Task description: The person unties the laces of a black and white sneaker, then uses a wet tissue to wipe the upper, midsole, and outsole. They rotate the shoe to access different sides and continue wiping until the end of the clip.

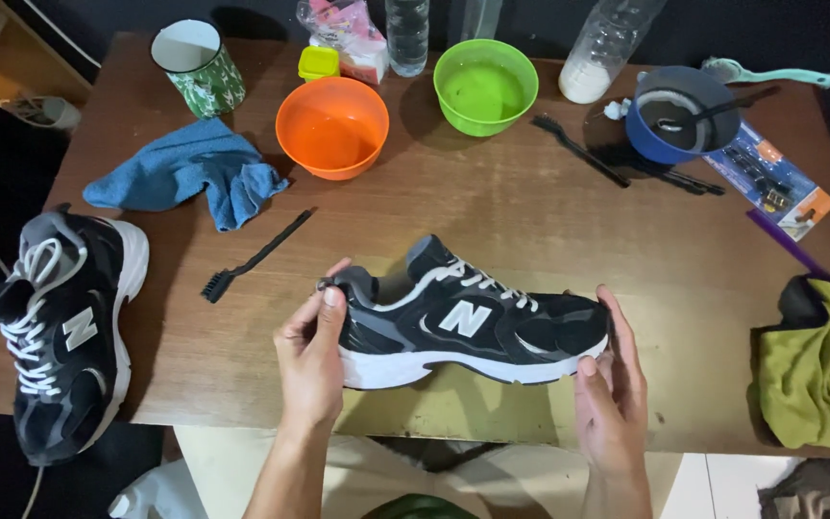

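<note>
Both hands (311, 360) (612, 384) grip black sneaker (468, 322) btwn them, heel left, toe right.

I see both bare forearms rising from the bottom edge, one to each end of the black sneaker (468, 322). My left hand (311, 360) sits at the sneaker's heel, thumb up against the back, fingers curled behind. My right hand (612, 384) sits at its toe, thumb pressed on the white sole edge, fingers extended along the far side.
</note>
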